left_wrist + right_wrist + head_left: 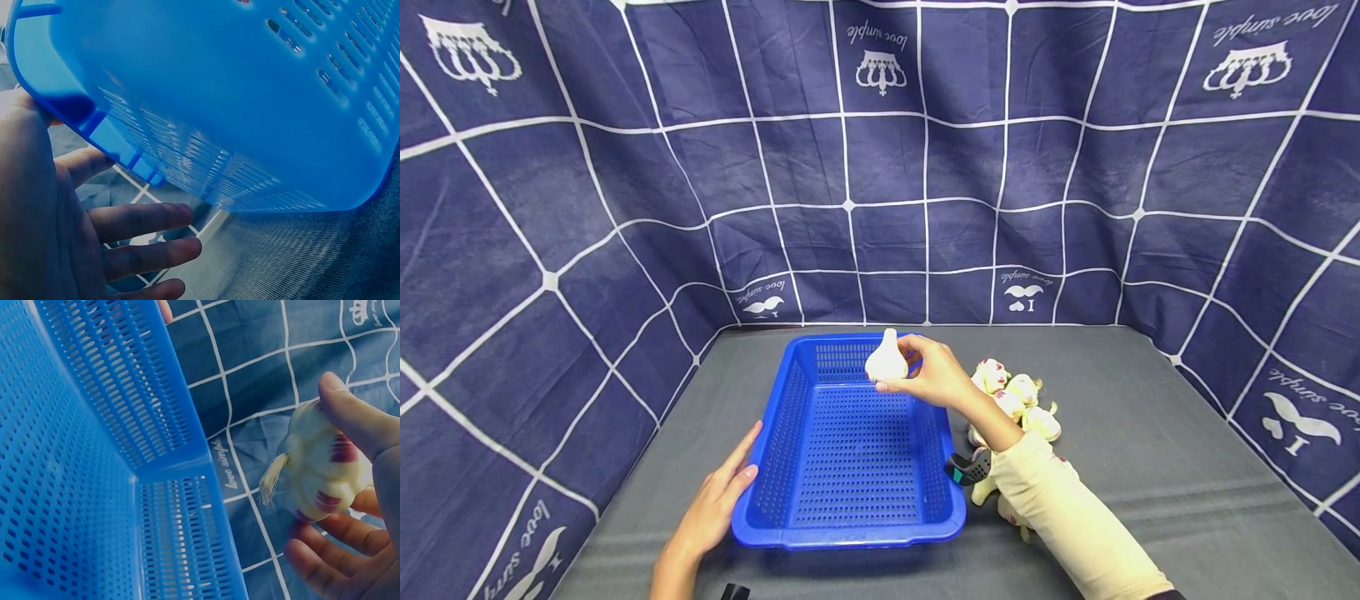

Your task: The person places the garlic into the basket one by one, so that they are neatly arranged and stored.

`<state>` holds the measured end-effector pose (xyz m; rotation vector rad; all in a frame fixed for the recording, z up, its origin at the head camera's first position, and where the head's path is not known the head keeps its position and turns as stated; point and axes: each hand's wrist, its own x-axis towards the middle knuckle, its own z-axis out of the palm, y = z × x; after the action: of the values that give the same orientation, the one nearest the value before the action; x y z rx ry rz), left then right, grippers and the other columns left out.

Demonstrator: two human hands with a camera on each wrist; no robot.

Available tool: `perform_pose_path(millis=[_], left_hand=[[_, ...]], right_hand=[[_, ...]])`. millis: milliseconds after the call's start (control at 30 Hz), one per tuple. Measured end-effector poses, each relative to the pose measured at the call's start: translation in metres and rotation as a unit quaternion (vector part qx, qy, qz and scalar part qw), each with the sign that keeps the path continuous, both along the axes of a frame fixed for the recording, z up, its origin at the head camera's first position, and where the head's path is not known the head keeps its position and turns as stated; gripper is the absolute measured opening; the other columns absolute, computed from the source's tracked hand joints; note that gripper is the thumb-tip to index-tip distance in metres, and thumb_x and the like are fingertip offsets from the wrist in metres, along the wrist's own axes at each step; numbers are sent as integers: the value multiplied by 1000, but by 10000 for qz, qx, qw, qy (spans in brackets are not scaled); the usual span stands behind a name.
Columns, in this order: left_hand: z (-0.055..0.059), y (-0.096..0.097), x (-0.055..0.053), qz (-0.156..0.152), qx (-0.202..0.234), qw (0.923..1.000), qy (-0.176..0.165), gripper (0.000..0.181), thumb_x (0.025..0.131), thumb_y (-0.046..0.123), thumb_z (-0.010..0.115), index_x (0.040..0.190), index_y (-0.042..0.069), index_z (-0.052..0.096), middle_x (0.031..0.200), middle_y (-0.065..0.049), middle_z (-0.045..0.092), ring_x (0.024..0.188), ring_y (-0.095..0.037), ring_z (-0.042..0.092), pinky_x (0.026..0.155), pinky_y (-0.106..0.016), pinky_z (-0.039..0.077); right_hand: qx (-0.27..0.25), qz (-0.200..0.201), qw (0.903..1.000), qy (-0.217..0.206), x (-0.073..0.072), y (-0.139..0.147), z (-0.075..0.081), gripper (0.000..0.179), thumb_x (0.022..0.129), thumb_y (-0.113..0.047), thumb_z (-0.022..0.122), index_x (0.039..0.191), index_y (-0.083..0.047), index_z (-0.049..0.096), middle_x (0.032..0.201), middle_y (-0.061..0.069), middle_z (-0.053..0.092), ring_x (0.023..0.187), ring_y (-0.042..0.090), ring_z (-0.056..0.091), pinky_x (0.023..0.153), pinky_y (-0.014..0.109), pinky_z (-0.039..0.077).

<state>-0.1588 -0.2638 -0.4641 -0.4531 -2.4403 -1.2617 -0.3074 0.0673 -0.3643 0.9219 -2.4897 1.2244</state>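
A blue plastic basket (pixel 850 537) with slotted walls stands on the grey surface. Over its far part, my right hand (pixel 928 371) holds a white garlic bulb (pixel 887 360), stem upward, between thumb and fingers. Seen from the right wrist, this garlic bulb (pixel 322 465) shows purple-red patches and a tuft of roots. My left hand (pixel 711 504) touches the basket's left rim with thumb and forefinger. In the left wrist view its other fingers (pixel 140 222) stretch out loosely below the rim (pixel 94 128).
Several more garlic bulbs (pixel 1022 390) lie in a pile right of the basket, partly hidden by my right forearm. A dark wristband (pixel 970 468) sits at that wrist. Behind and at both sides hangs a blue cloth (pixel 880 158) with white lines.
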Motion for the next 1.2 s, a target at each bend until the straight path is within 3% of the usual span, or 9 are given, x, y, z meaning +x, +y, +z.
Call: perform_pose_path(millis=[233,500,667,800,1033,1200], left_hand=[[1,1,0,29,37,10000,-83,51,103,8,45,153,11,38,149,-20,43,126,-28,46,98,-7,28],[1,2,0,-86,116,9999,54,51,102,6,46,153,9,38,148,-22,43,124,-2,42,98,-6,28],[0,1,0,-51,65,10000,13,51,102,6,45,153,9,38,148,-22,43,125,-14,45,98,-6,28],[0,1,1,-25,40,10000,-49,51,102,7,46,153,10,38,148,-21,43,126,-22,46,98,-6,28],[0,1,0,-27,55,10000,-56,51,103,8,44,153,10,37,148,-23,42,125,-9,42,98,-6,27],[-2,-1,-3,-67,71,9999,-125,50,104,10,43,154,11,35,149,-25,40,125,5,37,99,-6,26]], right_hand=[[178,174,9997,-20,-2,-7,4,53,71,-30,89,111,-4,66,96,2,65,86,20,63,66,25,53],[489,348,9981,97,-7,-19,3,52,69,-25,88,112,-6,66,97,1,64,87,18,62,71,27,51],[708,360,9968,69,-11,-29,4,51,68,-24,88,110,-6,66,96,2,64,83,18,61,70,27,49],[765,336,9963,-185,-14,-37,4,53,68,-24,90,112,-6,66,97,2,63,81,22,63,66,26,48],[886,372,9953,-150,-20,-52,0,49,66,-27,92,104,-7,67,87,-1,61,68,11,55,61,22,45],[875,386,9951,-264,-22,-61,-3,47,66,-27,92,101,-8,66,85,-2,62,67,9,53,59,23,44]])
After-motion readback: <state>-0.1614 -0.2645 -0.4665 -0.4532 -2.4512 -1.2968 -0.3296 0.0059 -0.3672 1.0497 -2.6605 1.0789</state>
